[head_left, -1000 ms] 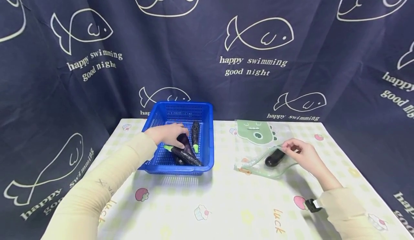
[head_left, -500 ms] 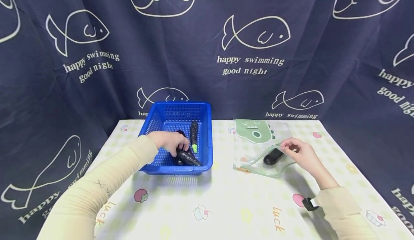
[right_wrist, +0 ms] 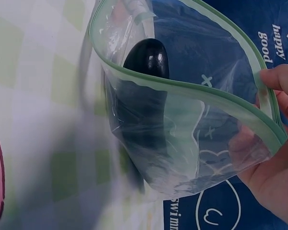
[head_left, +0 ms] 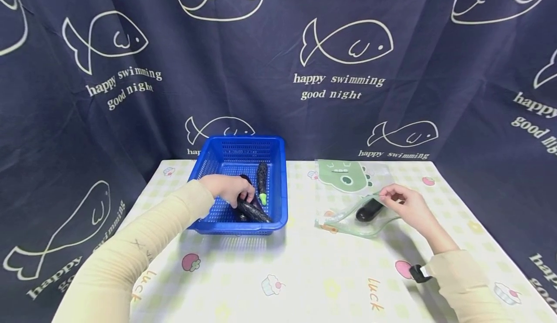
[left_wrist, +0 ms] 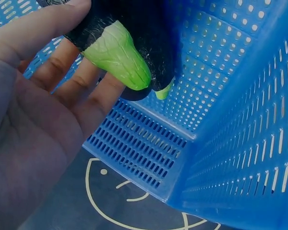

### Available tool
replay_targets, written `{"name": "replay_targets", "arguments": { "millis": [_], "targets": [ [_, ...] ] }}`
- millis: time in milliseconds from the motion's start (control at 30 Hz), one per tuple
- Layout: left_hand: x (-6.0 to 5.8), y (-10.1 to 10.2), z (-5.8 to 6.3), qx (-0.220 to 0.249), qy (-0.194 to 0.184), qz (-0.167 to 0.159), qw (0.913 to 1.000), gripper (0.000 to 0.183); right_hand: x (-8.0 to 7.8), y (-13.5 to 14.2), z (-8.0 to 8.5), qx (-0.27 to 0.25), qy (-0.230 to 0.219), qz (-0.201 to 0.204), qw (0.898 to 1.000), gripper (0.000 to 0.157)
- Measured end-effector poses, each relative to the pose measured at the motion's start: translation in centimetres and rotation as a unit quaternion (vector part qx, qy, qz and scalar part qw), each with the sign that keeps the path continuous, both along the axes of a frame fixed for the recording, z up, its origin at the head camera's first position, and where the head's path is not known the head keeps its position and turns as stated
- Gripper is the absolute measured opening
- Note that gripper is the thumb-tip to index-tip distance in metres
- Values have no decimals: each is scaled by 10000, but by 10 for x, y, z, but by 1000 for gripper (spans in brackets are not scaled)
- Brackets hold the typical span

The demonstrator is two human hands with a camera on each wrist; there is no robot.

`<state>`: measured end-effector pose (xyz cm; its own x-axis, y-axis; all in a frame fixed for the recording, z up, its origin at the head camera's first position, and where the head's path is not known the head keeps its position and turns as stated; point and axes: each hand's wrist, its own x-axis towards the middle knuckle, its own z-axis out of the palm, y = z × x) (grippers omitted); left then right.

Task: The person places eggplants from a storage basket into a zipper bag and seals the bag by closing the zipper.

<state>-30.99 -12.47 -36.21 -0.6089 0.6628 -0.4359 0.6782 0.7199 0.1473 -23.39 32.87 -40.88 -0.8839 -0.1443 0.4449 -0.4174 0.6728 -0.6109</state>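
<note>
In the head view my left hand (head_left: 229,188) reaches into a blue plastic basket (head_left: 237,227) and grips a dark, bumpy cucumber (head_left: 256,212). Its bright green end (left_wrist: 119,58) shows between thumb and fingers in the left wrist view. Underneath lie other dark vegetables, mostly hidden. Another green-tipped cucumber (head_left: 261,178) lies along the basket's right side. To the right, my right hand (head_left: 406,208) pinches the green-edged mouth of a clear zip bag (head_left: 345,179), holding it apart. Inside the bag is a smooth, glossy black-purple eggplant (right_wrist: 148,58).
A pale checked cloth (head_left: 243,274) with printed fruit and cupcakes covers the table. Behind the table hangs a navy curtain (head_left: 261,71) with white fish drawings. A black strap (head_left: 419,273) sits by the right sleeve.
My left hand has shifted slightly down and forward in the basket, from over the dark vegetables onto the cucumber's green end, covering it. My right hand keeps its pinch on the bag.
</note>
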Motion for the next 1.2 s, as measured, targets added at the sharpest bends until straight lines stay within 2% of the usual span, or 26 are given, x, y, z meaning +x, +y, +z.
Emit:
{"name": "replay_targets", "arguments": {
  "millis": [100,300,633,767,1000,1200],
  "targets": [
    [-1,1,1,39,11,-2,10000,33,-5,8,-6,50,-41,-39,10000,6],
    [-2,-1,5,45,231,-81,9997,34,-4,9,-5,103,-93,13,9999,7],
    [0,-6,16,-61,584,49,9983,35,-2,3,-3,65,-167,144,9997,7],
    [0,-10,21,68,806,174,9966,36,-2,4,-2,101,-205,134,9996,7],
    [-1,-14,27,466,1312,-22,9903,34,-3,5,-1,147,-192,113,9996,9],
    [2,-11,37,561,1499,190,9869,33,-5,7,1,264,-118,183,9994,8]
  ]
}}
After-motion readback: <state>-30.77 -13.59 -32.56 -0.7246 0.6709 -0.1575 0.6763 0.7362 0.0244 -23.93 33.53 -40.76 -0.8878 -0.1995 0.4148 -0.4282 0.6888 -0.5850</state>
